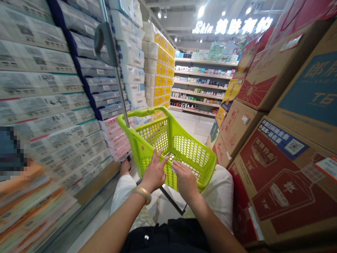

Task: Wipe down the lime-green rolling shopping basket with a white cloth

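Observation:
A lime-green plastic shopping basket [191, 135] with lattice walls and a long grey pull handle [106, 45] stands tilted between my knees. My left hand [154, 172], with a gold bangle [143, 193] at the wrist, is at the basket's near side. Its fingers are spread and hold nothing. Close to its right, my right hand [185, 177] is at the near rim. Under its fingertips shows a small white wad [173, 168], like tissue or cloth, mostly covered by the fingers. The inside of the basket shows only its lattice floor and walls.
Stacked paper packs [47, 84] rise close on the left, with yellow-and-white packs [159, 72] beyond. Cardboard cartons [284, 182] crowd the right side. Shelves of small boxed goods [202, 82] stand at the aisle's far end. A bare foot [124, 168] shows at left.

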`<action>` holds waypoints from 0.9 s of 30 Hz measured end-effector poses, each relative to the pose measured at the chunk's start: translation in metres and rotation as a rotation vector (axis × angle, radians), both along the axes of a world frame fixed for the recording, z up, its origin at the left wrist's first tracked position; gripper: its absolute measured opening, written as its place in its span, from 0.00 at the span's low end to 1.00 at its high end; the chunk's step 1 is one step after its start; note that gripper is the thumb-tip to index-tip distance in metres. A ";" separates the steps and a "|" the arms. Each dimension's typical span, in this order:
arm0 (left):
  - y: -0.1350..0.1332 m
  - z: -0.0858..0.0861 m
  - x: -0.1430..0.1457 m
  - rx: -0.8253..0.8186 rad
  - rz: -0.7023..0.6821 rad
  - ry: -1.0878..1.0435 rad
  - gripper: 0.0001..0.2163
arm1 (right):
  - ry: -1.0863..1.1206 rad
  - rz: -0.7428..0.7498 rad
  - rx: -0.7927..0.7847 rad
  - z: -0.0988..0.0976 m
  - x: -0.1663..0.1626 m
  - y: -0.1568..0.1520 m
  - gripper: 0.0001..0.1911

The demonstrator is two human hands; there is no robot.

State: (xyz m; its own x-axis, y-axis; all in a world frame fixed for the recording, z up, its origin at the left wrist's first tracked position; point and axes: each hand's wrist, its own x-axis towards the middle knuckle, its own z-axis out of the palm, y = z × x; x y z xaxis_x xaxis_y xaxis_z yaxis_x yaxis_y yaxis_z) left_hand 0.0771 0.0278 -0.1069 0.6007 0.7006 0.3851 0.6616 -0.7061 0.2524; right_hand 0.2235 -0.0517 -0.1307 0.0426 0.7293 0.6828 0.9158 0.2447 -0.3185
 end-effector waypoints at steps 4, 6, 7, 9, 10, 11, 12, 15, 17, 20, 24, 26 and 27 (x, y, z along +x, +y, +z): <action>0.001 -0.001 -0.003 0.005 -0.014 0.014 0.32 | -0.024 0.030 -0.004 0.003 -0.004 0.005 0.24; 0.001 -0.002 -0.004 0.009 -0.018 0.013 0.32 | -0.025 0.042 0.011 -0.001 0.002 -0.007 0.24; 0.001 -0.003 -0.004 0.012 -0.019 0.008 0.33 | -0.019 0.040 0.018 -0.004 0.006 -0.015 0.24; 0.000 -0.005 -0.003 0.016 -0.024 -0.008 0.33 | -0.002 0.020 0.027 -0.009 0.014 -0.029 0.23; 0.000 -0.005 -0.002 0.018 -0.026 -0.015 0.33 | 0.005 0.007 0.028 -0.010 0.016 -0.034 0.23; 0.000 -0.006 -0.001 0.018 -0.025 -0.021 0.33 | 0.008 -0.005 0.027 -0.011 0.017 -0.035 0.23; -0.001 -0.006 0.000 0.016 -0.022 -0.024 0.32 | 0.007 -0.015 0.022 -0.010 0.017 -0.034 0.23; 0.000 -0.005 0.001 0.004 -0.012 -0.015 0.32 | -0.006 -0.025 -0.006 -0.003 0.010 -0.017 0.24; 0.001 -0.005 0.000 -0.002 -0.010 -0.004 0.33 | -0.009 -0.019 -0.025 0.002 0.003 -0.002 0.24; 0.003 -0.005 -0.002 -0.004 -0.013 0.001 0.34 | -0.008 -0.001 -0.031 0.005 -0.001 0.006 0.23; 0.002 -0.003 -0.003 0.034 -0.009 -0.004 0.32 | -0.011 0.030 0.009 -0.003 0.008 -0.012 0.25; 0.002 0.000 -0.001 0.080 0.004 -0.021 0.27 | -0.001 0.028 0.020 -0.007 0.015 -0.024 0.27; 0.003 0.002 0.000 0.103 0.005 -0.030 0.24 | 0.002 0.023 0.019 -0.008 0.017 -0.028 0.27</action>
State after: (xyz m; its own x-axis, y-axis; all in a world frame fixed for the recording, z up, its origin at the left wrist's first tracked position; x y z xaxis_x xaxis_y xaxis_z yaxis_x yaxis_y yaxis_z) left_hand 0.0774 0.0304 -0.1054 0.5849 0.6591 0.4729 0.6583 -0.7262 0.1979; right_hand 0.2402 -0.0800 -0.1389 0.0268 0.7168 0.6967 0.9093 0.2721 -0.3149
